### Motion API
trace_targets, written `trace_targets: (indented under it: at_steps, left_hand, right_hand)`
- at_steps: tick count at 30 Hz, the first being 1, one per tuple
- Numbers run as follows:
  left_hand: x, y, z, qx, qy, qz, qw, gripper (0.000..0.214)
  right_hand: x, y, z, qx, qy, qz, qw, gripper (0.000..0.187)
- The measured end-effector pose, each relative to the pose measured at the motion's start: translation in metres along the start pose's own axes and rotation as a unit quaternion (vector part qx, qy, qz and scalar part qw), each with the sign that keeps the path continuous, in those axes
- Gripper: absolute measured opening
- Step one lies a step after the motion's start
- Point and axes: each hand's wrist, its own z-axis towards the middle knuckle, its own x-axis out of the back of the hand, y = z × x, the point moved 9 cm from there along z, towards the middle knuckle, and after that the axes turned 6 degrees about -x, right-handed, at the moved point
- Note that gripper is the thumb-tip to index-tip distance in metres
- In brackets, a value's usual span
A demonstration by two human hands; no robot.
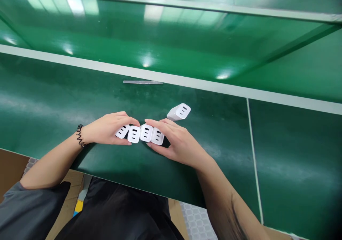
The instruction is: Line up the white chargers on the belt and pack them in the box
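Note:
A row of several white charger blocks (140, 133) stands on the green table (53, 101), their port faces towards me. My left hand (107, 127) curls round the left end of the row, its fingers over the top. My right hand (175, 142) cups the right end, thumb below and fingers above. Both hands press the row together. One more white charger block (179, 112) lies tilted on the table just behind my right hand, apart from the row.
A thin metal strip (143, 82) lies on the grey rail (213, 86) behind the hands. A green shelf (160, 36) rises beyond it. A white line (253, 154) crosses the table at the right. The table's near edge runs just under my wrists.

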Motion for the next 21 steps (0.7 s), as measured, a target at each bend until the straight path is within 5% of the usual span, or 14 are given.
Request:
trace_targets:
  at_steps: [21]
  left_hand:
    - [0.0004,-0.0027,0.002,0.006,0.016,0.009,1.0,0.052]
  right_hand:
    - [-0.0007,-0.0073,0.0,0.036,0.01,-0.045,0.998,0.051]
